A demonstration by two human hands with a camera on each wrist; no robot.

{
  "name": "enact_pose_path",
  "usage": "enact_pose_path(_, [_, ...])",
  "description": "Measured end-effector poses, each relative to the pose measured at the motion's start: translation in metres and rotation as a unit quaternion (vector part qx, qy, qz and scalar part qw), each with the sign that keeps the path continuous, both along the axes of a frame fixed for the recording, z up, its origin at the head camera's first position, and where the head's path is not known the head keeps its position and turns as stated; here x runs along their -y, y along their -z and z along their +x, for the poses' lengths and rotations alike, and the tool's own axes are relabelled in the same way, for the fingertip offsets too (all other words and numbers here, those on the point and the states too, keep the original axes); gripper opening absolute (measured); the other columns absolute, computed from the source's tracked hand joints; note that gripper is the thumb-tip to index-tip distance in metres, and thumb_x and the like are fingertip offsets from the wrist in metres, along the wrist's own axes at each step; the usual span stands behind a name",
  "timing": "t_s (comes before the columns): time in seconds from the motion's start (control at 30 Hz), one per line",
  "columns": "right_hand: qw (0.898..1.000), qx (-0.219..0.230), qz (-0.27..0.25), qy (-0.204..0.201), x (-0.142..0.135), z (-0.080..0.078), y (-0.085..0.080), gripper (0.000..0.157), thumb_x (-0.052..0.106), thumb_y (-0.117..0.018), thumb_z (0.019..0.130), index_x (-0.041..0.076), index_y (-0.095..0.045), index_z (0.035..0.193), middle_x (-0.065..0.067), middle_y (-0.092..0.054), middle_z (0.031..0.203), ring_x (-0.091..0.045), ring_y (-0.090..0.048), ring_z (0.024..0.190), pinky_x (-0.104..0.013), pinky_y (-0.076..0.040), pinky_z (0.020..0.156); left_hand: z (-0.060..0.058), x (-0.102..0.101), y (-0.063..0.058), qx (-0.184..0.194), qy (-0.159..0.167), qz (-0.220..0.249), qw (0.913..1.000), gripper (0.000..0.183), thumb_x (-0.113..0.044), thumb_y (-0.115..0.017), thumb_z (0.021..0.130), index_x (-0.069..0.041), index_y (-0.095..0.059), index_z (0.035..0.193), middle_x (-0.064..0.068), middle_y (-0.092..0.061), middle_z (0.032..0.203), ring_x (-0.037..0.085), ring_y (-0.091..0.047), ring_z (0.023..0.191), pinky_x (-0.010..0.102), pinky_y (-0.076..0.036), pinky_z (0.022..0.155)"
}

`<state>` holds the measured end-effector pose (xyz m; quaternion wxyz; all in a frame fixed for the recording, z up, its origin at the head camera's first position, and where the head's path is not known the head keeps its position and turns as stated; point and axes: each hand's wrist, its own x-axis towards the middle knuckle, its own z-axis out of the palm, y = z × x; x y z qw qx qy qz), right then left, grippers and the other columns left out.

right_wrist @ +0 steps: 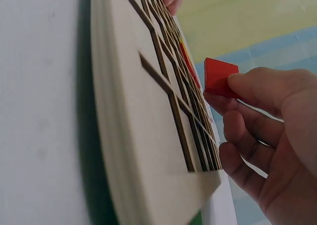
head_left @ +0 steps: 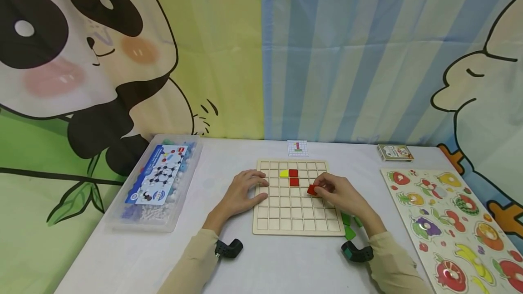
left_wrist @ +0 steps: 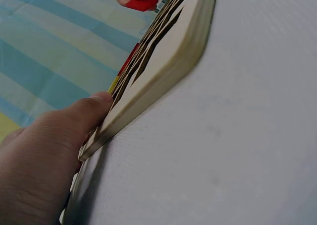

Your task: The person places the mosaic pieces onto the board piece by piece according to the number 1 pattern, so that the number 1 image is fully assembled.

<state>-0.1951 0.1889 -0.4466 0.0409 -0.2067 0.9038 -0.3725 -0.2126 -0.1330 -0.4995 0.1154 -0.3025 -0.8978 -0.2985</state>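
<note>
A wooden grid board [head_left: 286, 232] lies on the white table. My left hand [head_left: 244, 190] rests at its left edge, fingers stretched over the rim; in the left wrist view the thumb [left_wrist: 86, 111] touches the board's edge. Between thumb and fingers, my right hand [head_left: 341, 193] pinches a red square tile [right_wrist: 218, 76], held just over the right-centre cells. In the upper rows sit a yellow piece [head_left: 283, 173] with a slanted side and, right of it, two red square tiles [head_left: 293, 182], one below the other.
Several green pieces [head_left: 349, 232] lie by the board's lower right corner. Behind the board is a small pattern card [head_left: 297, 148]. A clear plastic box [head_left: 175, 221] of parts stands left, a fruit puzzle board [head_left: 443, 235] right, and a small card box [head_left: 395, 153] back right.
</note>
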Motion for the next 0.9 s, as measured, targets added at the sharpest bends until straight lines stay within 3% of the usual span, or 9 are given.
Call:
enact_pose_path(0.4, [0.999, -0.036, -0.026, -0.020, 0.022, -0.004, 0.002, 0.009, 0.019, -0.064, 0.090, 0.014, -0.063, 0.098, 0.004, -0.059, 0.086, -0.009, -0.052, 0.068, -0.022, -0.045, 0.062, 0.000, 0.000, -0.001, 0.002, -0.003, -0.006, 1.0000, 0.024, -0.039, -0.068, 0.085, -0.027, -0.067, 0.105, -0.003, -0.058, 0.126, 0.021, -0.048, 0.123, 0.050, -0.035, 0.103])
enact_pose_path(0.57, [0.999, -0.023, -0.014, -0.031, 0.030, -0.004, 0.001, 0.009, 0.019, -0.063, 0.091, 0.015, -0.062, 0.098, 0.004, -0.061, 0.084, -0.009, -0.052, 0.066, -0.022, -0.045, 0.062, 0.000, 0.000, 0.000, 0.005, -0.002, -0.007, 1.0000, 0.026, -0.041, -0.068, 0.085, -0.026, -0.067, 0.106, -0.003, -0.058, 0.126, 0.022, -0.048, 0.123, 0.050, -0.035, 0.103])
enact_pose_path(0.9, [1.000, -0.021, 0.016, -0.009, 0.044, -0.007, 0.001, 0.008, 0.019, -0.065, 0.090, 0.017, -0.064, 0.097, 0.006, -0.063, 0.081, -0.009, -0.050, 0.066, -0.022, -0.043, 0.061, -0.002, 0.000, -0.005, -0.003, 0.002, -0.007, 1.0000, 0.025, -0.038, -0.069, 0.084, -0.025, -0.067, 0.105, -0.002, -0.059, 0.125, 0.023, -0.048, 0.123, 0.050, -0.035, 0.103])
